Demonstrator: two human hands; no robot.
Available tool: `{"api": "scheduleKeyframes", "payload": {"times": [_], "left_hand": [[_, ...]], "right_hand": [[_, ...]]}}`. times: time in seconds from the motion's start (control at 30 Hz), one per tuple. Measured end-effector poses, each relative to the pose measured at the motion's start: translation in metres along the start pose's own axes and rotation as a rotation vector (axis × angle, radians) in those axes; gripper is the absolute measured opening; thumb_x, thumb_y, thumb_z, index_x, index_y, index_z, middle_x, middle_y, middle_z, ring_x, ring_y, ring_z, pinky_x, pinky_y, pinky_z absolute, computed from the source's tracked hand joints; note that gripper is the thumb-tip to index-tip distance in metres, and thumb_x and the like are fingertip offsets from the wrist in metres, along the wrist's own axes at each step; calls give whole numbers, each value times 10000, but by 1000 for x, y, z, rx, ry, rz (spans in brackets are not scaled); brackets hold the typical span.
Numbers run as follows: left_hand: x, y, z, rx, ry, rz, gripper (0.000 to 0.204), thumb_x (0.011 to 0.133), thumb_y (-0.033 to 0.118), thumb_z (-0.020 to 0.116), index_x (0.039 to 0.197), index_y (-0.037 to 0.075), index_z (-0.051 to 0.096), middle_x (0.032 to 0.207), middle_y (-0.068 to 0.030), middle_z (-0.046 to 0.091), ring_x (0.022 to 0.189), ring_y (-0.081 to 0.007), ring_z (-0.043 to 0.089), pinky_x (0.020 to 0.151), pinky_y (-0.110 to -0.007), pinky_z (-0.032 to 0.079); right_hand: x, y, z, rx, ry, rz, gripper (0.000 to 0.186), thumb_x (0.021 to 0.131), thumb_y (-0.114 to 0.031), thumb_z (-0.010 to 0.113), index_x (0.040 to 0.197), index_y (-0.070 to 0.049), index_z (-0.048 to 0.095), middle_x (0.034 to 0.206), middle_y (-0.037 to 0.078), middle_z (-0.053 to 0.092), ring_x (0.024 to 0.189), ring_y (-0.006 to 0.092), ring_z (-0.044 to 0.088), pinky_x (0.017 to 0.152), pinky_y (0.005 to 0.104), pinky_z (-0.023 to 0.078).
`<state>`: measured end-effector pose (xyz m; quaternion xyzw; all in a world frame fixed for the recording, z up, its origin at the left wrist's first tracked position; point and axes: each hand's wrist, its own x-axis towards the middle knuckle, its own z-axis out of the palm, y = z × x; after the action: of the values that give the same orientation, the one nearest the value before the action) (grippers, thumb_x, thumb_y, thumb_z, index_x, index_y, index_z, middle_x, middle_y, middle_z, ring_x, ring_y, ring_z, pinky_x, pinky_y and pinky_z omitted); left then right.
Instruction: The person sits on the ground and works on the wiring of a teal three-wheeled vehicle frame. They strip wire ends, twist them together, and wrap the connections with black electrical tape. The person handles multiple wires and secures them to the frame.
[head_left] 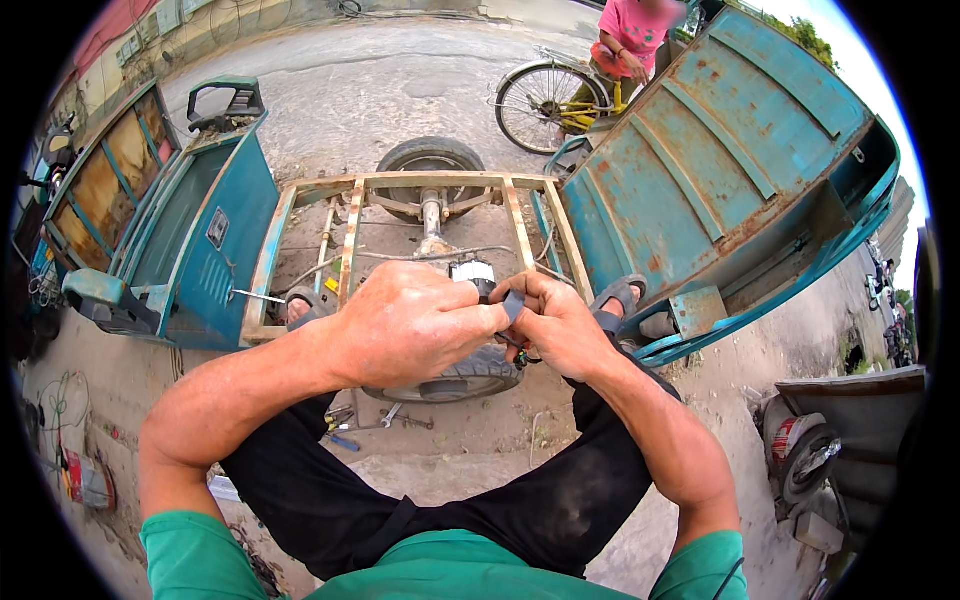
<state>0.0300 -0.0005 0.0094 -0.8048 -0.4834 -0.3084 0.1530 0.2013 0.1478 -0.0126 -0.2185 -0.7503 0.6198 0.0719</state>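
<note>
My left hand (405,325) and my right hand (565,325) meet over the metal frame, fingers bent and closed. Between their fingertips runs a short dark grey strip that looks like tape (513,304); the left pinches its edge. A few thin wires (522,355) with a small dark and green end hang below my right fingers, which close round them. Just beyond the hands, a white and black part (472,271) sits on the frame. My fingers hide most of the join between strip and wires.
I straddle a rusty tan frame (400,182) with an axle and wheels (430,155). A teal cab panel (215,235) stands left, a rusty teal cargo bed (700,150) right. Tools (390,415) lie between my legs. A person in pink (640,30) is beside a bicycle (552,105).
</note>
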Motion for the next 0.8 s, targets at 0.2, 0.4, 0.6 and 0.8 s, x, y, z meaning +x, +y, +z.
{"api": "scheduleKeyframes", "payload": {"times": [0.2,0.4,0.6,0.8], "left_hand": [[-1,-2,3,-74,-71,-89,186,781,72,767,959,76,710,749,-66,585,669,-284,634,596,-412,500],[-6,-12,7,-333,-138,-288,119,844,81,711,952,38,690,883,-134,674,830,-353,680,723,-456,536],[4,-10,-6,-415,-320,-545,134,889,104,683,990,20,710,871,-187,717,832,-364,710,738,-444,534],[4,-7,-7,-431,-308,-577,171,890,78,655,1039,25,719,871,-178,724,841,-340,724,750,-424,552]], "right_hand": [[3,14,1,-85,19,-74,421,961,-79,564,1344,91,525,1020,141,702,799,169,687,711,313,547],[1,23,1,-107,90,-187,477,1000,-217,572,1368,83,527,1199,212,692,994,242,703,863,356,564],[-5,14,-2,-265,-37,-201,514,1014,-362,611,1298,66,587,1158,203,702,1053,243,692,909,382,547],[-11,12,-4,-301,-103,-268,561,992,-332,625,1383,54,507,1053,187,712,1013,238,687,922,378,538]]}}
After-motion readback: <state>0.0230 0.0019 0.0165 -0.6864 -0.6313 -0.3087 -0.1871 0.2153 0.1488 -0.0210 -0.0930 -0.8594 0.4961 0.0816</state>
